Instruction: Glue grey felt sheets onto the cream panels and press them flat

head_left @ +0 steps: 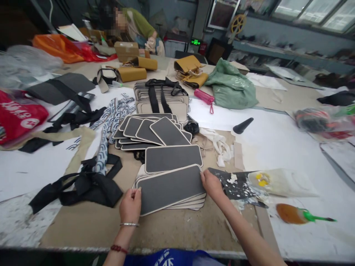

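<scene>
A dark grey panel with a pale rim (170,190) lies tilted over a stack of similar panels (191,204). My left hand (131,205) pinches its left edge, and my right hand (210,183) grips its right end. Just beyond it rests another grey panel (174,159), flat and level. Farther back, several more panels (169,132) are fanned out in an overlapping pile. Behind those stands a bundle of beige-edged pieces (163,99) with black straps across it.
Black fabric strips (85,188) and a patterned scarf (104,144) lie at left. To the right are a glue-spattered dark board (238,186), an amber bottle with a green nozzle (295,214) and a green bag (233,87). A person (138,29) bends over the far side.
</scene>
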A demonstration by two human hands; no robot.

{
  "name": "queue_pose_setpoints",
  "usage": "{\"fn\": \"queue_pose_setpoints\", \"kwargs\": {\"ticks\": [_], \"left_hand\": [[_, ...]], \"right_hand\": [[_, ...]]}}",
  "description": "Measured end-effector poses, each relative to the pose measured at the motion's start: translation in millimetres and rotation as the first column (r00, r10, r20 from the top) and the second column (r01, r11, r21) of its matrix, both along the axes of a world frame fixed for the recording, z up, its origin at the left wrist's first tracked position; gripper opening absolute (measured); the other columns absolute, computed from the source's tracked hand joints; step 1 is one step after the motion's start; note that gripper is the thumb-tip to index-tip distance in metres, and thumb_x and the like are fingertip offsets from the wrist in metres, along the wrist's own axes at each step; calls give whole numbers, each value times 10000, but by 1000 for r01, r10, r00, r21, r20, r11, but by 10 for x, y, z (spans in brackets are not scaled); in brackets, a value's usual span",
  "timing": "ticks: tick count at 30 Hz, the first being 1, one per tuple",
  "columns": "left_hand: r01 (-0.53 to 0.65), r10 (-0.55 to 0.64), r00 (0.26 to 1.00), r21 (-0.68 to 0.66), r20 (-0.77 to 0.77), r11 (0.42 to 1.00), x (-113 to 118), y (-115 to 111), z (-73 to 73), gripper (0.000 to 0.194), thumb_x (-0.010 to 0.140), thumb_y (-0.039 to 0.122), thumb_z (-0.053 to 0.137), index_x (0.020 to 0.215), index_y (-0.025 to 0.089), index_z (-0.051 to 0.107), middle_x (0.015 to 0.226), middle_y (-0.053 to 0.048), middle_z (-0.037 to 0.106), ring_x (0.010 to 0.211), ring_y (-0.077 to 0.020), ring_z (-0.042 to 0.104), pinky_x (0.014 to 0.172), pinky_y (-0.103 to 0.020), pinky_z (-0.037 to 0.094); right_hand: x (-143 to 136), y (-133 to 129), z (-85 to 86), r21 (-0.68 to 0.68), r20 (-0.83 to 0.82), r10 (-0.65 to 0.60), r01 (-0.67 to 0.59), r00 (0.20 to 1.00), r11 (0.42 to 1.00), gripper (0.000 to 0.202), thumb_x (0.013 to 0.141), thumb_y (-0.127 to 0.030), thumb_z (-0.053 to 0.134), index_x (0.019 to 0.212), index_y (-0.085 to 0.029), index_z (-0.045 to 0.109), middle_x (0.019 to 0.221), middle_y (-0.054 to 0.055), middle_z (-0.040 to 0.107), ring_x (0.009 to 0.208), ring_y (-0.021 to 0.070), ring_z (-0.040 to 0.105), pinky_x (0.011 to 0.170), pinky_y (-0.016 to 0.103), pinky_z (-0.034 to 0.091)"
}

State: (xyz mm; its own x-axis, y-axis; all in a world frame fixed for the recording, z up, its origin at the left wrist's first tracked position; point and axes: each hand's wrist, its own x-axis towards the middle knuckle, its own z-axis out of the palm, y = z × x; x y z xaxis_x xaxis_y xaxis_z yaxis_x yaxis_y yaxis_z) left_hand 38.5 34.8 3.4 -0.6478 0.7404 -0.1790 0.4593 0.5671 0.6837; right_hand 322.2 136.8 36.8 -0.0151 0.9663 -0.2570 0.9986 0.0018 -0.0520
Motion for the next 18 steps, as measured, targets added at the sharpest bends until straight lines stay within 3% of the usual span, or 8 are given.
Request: {"fn": "queue_pose_setpoints", "kwargs": {"ticks": [6, 14, 18], "left_hand": [[16, -17, 1000, -41, -13, 999, 22, 13, 30, 269, 714, 446, 407, 682, 199, 511, 677, -56, 605, 656, -211, 568, 618, -296, 398], [109, -97, 979, 57, -181, 992, 58, -14, -38, 252, 749, 425, 382, 689, 201, 481, 684, -69, 575, 662, -212, 542, 618, -298, 396], [103, -91, 978, 56, -189, 993, 65, -15, -37, 242, 763, 405, 378, 700, 196, 483, 696, -72, 579, 672, -210, 548, 624, -296, 405]], "right_hand": [[-58, 9, 56, -36, 38, -28, 29, 999, 999, 270, 924, -332, 300, 927, -160, 508, 856, 106, 648, 788, 207, 630, 644, 262, 402], [-73, 28, 41, -18, 65, -8, 9, 998, 1000, 247, 912, -321, 326, 923, -149, 503, 835, 111, 651, 769, 228, 634, 622, 276, 415], [-69, 36, 25, -3, 70, -3, 3, 998, 1000, 243, 913, -315, 324, 918, -148, 501, 818, 111, 651, 752, 222, 634, 610, 272, 404]]}}
